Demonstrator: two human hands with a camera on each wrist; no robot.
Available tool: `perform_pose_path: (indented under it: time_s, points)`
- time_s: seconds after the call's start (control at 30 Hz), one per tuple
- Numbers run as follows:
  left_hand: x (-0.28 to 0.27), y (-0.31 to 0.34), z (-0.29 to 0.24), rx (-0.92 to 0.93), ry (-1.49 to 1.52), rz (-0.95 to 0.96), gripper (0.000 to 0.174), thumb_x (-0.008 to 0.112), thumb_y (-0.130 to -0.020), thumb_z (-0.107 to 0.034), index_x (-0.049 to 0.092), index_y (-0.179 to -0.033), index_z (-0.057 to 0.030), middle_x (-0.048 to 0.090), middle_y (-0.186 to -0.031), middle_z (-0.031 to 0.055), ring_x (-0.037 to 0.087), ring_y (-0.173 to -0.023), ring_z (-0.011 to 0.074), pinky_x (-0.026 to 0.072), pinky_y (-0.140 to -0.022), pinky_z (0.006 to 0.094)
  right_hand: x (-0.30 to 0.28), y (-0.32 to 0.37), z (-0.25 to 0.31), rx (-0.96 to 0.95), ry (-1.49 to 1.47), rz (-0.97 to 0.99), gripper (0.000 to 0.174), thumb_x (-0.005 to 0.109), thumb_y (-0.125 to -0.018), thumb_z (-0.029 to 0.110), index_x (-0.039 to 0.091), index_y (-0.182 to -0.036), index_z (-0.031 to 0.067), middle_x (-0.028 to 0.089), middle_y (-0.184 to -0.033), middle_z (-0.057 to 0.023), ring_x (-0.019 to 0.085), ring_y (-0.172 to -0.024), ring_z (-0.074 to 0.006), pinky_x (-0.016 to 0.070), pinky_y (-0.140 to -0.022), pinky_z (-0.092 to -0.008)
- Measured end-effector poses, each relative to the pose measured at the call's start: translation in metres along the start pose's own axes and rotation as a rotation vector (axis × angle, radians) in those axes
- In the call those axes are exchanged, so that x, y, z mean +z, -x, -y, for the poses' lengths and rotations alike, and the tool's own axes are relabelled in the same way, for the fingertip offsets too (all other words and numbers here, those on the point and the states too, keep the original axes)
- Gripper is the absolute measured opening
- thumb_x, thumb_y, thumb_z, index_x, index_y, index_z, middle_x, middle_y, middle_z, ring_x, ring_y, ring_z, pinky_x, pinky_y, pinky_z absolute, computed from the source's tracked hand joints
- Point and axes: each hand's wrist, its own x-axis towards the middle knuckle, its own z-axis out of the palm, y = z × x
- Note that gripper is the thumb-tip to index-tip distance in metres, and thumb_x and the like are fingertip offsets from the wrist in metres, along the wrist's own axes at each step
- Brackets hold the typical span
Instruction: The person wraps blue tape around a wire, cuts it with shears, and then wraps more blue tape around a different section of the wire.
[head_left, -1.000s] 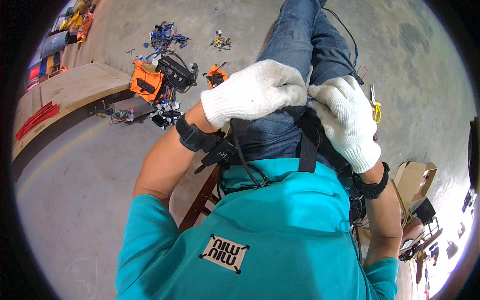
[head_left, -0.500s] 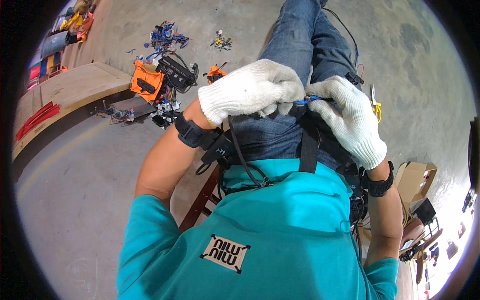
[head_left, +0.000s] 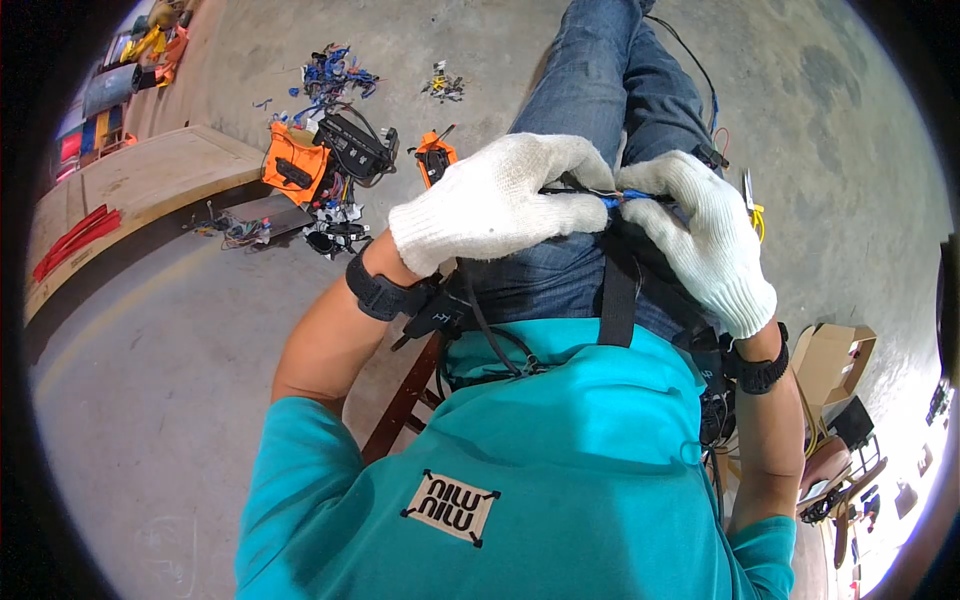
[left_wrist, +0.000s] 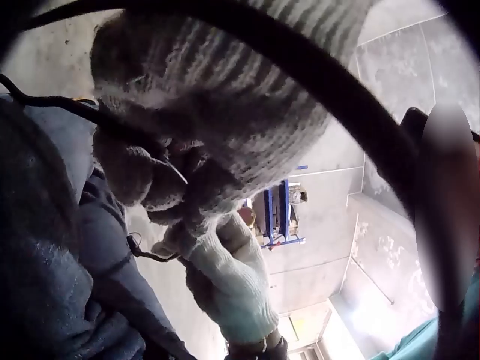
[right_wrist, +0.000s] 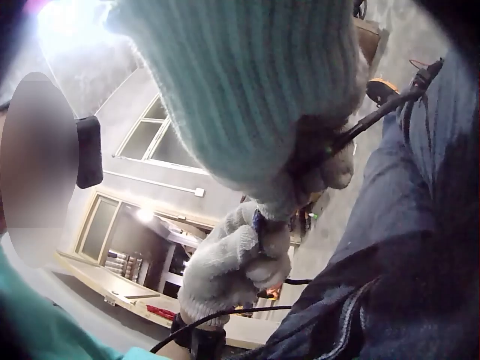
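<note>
Both hands wear white knit gloves and meet over the thighs. Between their fingertips runs a thin wire with blue sections (head_left: 628, 196). My left hand (head_left: 490, 200) pinches its left end with the thumb and a finger, and dark strands show in the gap behind those fingertips. From the other side, my right hand (head_left: 705, 235) pinches the wire between thumb and forefinger. In the right wrist view, a dark cable (right_wrist: 367, 124) runs from under the right hand over the jeans; the blue piece (right_wrist: 259, 225) shows at the left fingertips.
On the floor lie a pile of blue scraps (head_left: 338, 75), a small yellow pile (head_left: 443, 84), orange casings (head_left: 295, 165) with a black unit (head_left: 355, 147), and yellow-handled scissors (head_left: 755, 222). Red strips (head_left: 75, 243) rest on a wooden table (head_left: 150, 185). A cardboard box (head_left: 832, 365) stands right.
The hands have drawn slightly apart at the fingertips, exposing the blue wire that was mostly hidden. The left hand has turned, and its thumb and forefinger now show a gap behind their tips.
</note>
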Motion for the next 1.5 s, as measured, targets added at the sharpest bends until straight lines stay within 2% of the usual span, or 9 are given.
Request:
perform_pose_path:
  time_s: [0.07, 0.2, 0.47, 0.77, 0.9, 1.0, 1.07, 1.17, 1.5]
  points:
    - [0.000, -0.002, -0.006, -0.100, -0.048, 0.024, 0.026, 0.072, -0.093, -0.013, 0.073, -0.114, 0.0012, 0.076, -0.100, 0.0092, 0.068, -0.091, 0.0131, 0.0540, -0.083, 0.0298, 0.000, 0.001, 0.000, -0.006, 0.004, -0.002, 0.021, 0.077, -0.090, 0.012, 0.072, -0.109, 0.0043, 0.069, -0.098, -0.0120, 0.068, -0.094, -0.0308, 0.0550, -0.083, -0.0392]
    - [0.007, 0.000, -0.001, -0.036, 0.037, -0.018, 0.024, 0.073, -0.092, -0.012, 0.073, -0.113, 0.0012, 0.076, -0.099, 0.0104, 0.069, -0.090, 0.0148, 0.0542, -0.082, 0.0309, -0.001, 0.001, 0.000, 0.000, 0.000, -0.001, 0.020, 0.077, -0.091, 0.012, 0.072, -0.109, 0.0040, 0.069, -0.097, -0.0121, 0.068, -0.094, -0.0307, 0.0551, -0.083, -0.0390]
    - [0.018, 0.001, 0.005, 0.329, -0.438, -0.256, 0.024, 0.078, -0.089, -0.013, 0.074, -0.110, -0.0030, 0.073, -0.100, 0.0142, 0.073, -0.092, 0.0347, 0.0574, -0.078, 0.0387, -0.004, 0.001, 0.005, 0.047, 0.020, 0.003, 0.021, 0.078, -0.090, 0.012, 0.073, -0.109, 0.0034, 0.070, -0.095, -0.0120, 0.068, -0.090, -0.0298, 0.0551, -0.080, -0.0383]
    - [0.025, -0.002, 0.019, 0.473, -0.683, -0.379, 0.023, 0.080, -0.087, -0.013, 0.074, -0.109, -0.0107, 0.071, -0.100, 0.0084, 0.074, -0.078, 0.0302, 0.0586, -0.064, 0.0385, -0.004, 0.002, 0.007, 0.089, -0.020, -0.039, 0.022, 0.079, -0.090, 0.011, 0.074, -0.110, 0.0039, 0.070, -0.093, -0.0114, 0.067, -0.080, -0.0220, 0.0544, -0.074, -0.0340]
    - [0.026, -0.002, 0.020, 0.475, -0.691, -0.384, 0.023, 0.079, -0.088, -0.014, 0.073, -0.110, -0.0091, 0.072, -0.101, 0.0094, 0.073, -0.080, 0.0333, 0.0589, -0.069, 0.0402, -0.005, 0.003, 0.007, 0.141, -0.060, -0.025, 0.022, 0.079, -0.091, 0.013, 0.074, -0.111, 0.0042, 0.070, -0.092, -0.0111, 0.066, -0.079, -0.0207, 0.0541, -0.073, -0.0334]
    - [0.021, -0.002, 0.014, 0.374, -0.520, -0.303, 0.022, 0.076, -0.091, -0.014, 0.073, -0.111, -0.0054, 0.073, -0.096, 0.0122, 0.073, -0.082, 0.0326, 0.0576, -0.074, 0.0397, -0.003, 0.006, 0.006, 0.133, -0.057, -0.015, 0.022, 0.079, -0.091, 0.013, 0.074, -0.110, 0.0042, 0.071, -0.093, -0.0110, 0.067, -0.080, -0.0232, 0.0545, -0.074, -0.0343]
    - [0.013, 0.000, 0.003, 0.104, -0.262, -0.085, 0.022, 0.072, -0.094, -0.014, 0.072, -0.112, -0.0014, 0.073, -0.090, 0.0157, 0.072, -0.083, 0.0293, 0.0549, -0.076, 0.0374, -0.001, 0.006, 0.004, 0.121, -0.052, 0.000, 0.022, 0.079, -0.091, 0.013, 0.074, -0.110, 0.0042, 0.071, -0.093, -0.0111, 0.068, -0.081, -0.0248, 0.0547, -0.074, -0.0348]
    - [0.010, -0.001, -0.004, 0.010, -0.248, -0.025, 0.022, 0.068, -0.096, -0.015, 0.072, -0.112, 0.0001, 0.072, -0.086, 0.0171, 0.070, -0.081, 0.0228, 0.0528, -0.074, 0.0343, 0.001, 0.005, 0.001, 0.037, -0.001, -0.031, 0.020, 0.078, -0.090, 0.012, 0.074, -0.108, 0.0042, 0.071, -0.094, -0.0115, 0.069, -0.084, -0.0278, 0.0551, -0.075, -0.0365]
    - [0.004, -0.002, -0.002, -0.012, -0.160, -0.004, 0.025, 0.068, -0.096, -0.018, 0.073, -0.112, 0.0007, 0.072, -0.085, 0.0128, 0.067, -0.080, 0.0177, 0.0523, -0.076, 0.0328, -0.004, 0.000, 0.005, 0.106, -0.069, 0.043, 0.021, 0.076, -0.091, 0.014, 0.073, -0.108, 0.0025, 0.070, -0.094, -0.0142, 0.069, -0.088, -0.0305, 0.0546, -0.079, -0.0382]
